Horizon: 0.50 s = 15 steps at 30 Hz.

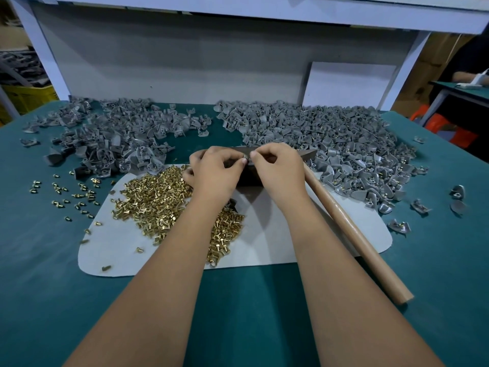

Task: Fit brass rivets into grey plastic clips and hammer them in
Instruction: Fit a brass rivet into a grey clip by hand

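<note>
One small grey plastic clip [246, 158] pinched between both my hands, fingertips meeting over it, above the dark block [248, 178] at the far edge of the white mat [277, 234]. Clip mostly hidden by fingers; can't tell if a rivet is in it.

Left hand [214, 168]: thumb and forefinger curled tight on the clip. Right hand [277, 165]: same grip from the other side, remaining fingers folded under.

Brass rivets: one big heap [158, 202] on the mat under my left forearm, too many to count. Loose brass strays [68, 192] on the green table cover [39, 260] to the left of the mat, a few dozen, and a few singles on the mat's near-left edge.

One hammer, light wooden handle [352, 229] lying diagonally across the mat's right side, just beside my right forearm, its dark head [308, 154] poking out behind my right hand.

Two piles of grey plastic clips: left pile [113, 139] plain grey, right pile [330, 144] with brass showing in many pieces. Uncountable in both. About seven stray clips on the cover at the far right.

One white board [349, 84] leaning upright against the grey back panel [172, 62]. One other person's arm [465, 75] at a separate table, far right.
</note>
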Each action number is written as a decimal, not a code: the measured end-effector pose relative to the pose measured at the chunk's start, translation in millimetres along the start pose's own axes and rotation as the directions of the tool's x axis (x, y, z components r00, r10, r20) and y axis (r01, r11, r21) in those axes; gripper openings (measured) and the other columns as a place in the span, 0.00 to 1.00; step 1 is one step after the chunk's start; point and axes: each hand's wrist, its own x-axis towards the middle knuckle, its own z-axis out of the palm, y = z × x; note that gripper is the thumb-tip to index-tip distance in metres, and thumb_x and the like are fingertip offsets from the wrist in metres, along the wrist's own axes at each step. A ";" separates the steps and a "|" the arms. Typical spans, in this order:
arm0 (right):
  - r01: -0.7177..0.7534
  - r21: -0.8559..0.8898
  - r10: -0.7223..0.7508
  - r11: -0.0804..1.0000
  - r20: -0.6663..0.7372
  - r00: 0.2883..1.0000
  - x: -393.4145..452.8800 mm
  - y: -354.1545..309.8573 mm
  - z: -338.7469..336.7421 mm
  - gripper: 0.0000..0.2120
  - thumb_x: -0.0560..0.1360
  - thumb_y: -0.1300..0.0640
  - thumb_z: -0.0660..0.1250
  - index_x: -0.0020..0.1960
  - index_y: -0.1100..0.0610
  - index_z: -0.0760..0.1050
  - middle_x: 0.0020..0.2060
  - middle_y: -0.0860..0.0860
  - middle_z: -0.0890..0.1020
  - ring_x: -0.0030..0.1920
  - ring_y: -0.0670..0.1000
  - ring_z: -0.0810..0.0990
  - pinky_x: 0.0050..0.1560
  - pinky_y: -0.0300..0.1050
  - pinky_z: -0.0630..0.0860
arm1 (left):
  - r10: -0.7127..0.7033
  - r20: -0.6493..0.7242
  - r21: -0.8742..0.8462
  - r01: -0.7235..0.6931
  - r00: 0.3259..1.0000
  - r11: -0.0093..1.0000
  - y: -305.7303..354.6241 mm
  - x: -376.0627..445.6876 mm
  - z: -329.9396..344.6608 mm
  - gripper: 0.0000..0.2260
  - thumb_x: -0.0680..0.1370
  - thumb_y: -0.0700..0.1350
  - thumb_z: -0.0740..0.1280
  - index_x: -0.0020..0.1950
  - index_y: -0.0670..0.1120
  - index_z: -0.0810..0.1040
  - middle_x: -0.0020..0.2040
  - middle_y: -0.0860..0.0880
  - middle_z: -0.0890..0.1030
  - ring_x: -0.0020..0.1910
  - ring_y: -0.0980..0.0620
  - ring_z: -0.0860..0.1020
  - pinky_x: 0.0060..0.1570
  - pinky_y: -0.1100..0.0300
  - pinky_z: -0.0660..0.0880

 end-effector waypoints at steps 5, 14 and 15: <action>0.034 -0.032 -0.034 0.999 -0.013 0.999 0.8 -1.1 2.1 0.05 0.73 0.55 0.69 0.39 0.48 0.78 0.43 0.49 0.80 0.45 0.49 0.78 0.54 0.55 0.74 | 0.002 0.000 0.010 -0.002 1.000 1.000 -0.6 0.8 -0.5 0.04 0.77 0.55 0.68 0.42 0.64 0.78 0.50 0.63 0.74 0.66 0.50 0.61 0.61 0.49 0.55; 0.105 -0.214 -0.110 0.971 -0.014 0.994 4.4 -7.0 3.5 0.09 0.74 0.56 0.69 0.35 0.48 0.75 0.36 0.43 0.72 0.43 0.49 0.76 0.51 0.55 0.74 | -0.007 0.003 0.007 0.007 1.000 1.000 -0.3 0.2 -0.5 0.04 0.77 0.54 0.68 0.42 0.64 0.78 0.50 0.63 0.73 0.65 0.51 0.61 0.60 0.50 0.54; 0.101 -0.237 -0.109 0.966 -0.020 0.994 4.6 -7.3 4.1 0.10 0.74 0.56 0.69 0.35 0.47 0.75 0.37 0.43 0.72 0.43 0.49 0.76 0.52 0.55 0.74 | -0.010 0.003 0.005 0.010 1.000 1.000 0.3 -0.3 -0.8 0.05 0.77 0.54 0.68 0.42 0.64 0.78 0.50 0.63 0.73 0.65 0.51 0.61 0.60 0.50 0.54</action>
